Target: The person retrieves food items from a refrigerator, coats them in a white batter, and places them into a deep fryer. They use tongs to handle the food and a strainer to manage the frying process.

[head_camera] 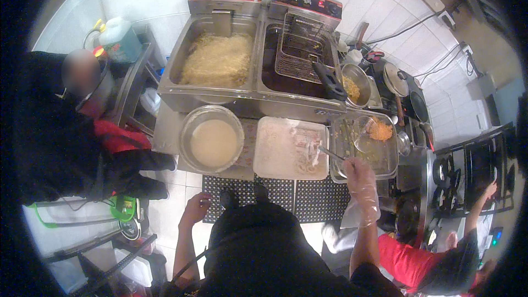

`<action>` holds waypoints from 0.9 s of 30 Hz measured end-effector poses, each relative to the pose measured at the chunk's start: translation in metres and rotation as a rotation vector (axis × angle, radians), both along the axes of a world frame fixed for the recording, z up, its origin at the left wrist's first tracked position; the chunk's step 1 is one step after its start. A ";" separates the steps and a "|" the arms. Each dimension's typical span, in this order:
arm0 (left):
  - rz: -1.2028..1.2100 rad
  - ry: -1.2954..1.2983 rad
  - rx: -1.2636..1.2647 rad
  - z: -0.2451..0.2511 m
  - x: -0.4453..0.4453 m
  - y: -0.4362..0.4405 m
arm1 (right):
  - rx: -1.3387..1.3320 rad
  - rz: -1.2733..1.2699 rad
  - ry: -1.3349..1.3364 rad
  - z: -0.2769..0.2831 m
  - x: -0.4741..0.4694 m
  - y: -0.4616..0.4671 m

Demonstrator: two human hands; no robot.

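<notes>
My right hand [361,185], in a clear plastic glove, grips a slim metal utensil [333,154] that looks like tongs. Its tip touches flour-coated strips of food [310,146] in the right part of a white tray of flour [274,148]. Pale rings lie near the tray's front edge. Bare and loosely curled, my left hand [197,207] hangs below the counter with nothing visible in it. A round metal bowl of pale batter [215,138] stands left of the tray. To the right is a clear container [338,175] with a wire strainer and orange shreds [380,130].
Behind the tray, a double electric deep fryer [247,99] has bubbling oil [216,60] on the left and a wire basket [303,49] over dark oil. One person [53,132] stands at left; another [429,260] reaches out at lower right. A perforated mat [315,198] covers the floor.
</notes>
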State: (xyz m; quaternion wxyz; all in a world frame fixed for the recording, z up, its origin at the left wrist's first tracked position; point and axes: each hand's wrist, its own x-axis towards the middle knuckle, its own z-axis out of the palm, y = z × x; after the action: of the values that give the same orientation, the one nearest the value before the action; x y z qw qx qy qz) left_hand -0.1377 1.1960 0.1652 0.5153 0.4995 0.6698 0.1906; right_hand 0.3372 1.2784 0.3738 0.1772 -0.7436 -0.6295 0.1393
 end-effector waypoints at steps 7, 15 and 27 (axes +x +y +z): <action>-0.117 0.036 0.043 0.007 0.018 0.012 | 0.233 -0.009 -0.030 -0.068 -0.005 0.015; -0.117 0.075 -0.056 0.025 0.044 0.004 | 0.404 0.064 -0.058 -0.105 -0.038 -0.004; -0.041 0.203 -0.259 0.024 0.068 -0.004 | -0.036 0.033 -0.091 -0.032 0.026 0.060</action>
State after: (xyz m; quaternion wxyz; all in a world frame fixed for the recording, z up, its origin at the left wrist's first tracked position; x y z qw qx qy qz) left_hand -0.0694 1.1922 0.1892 0.5088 0.4590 0.7272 0.0406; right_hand 0.3631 1.3387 0.3421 0.1330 -0.7416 -0.6466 0.1196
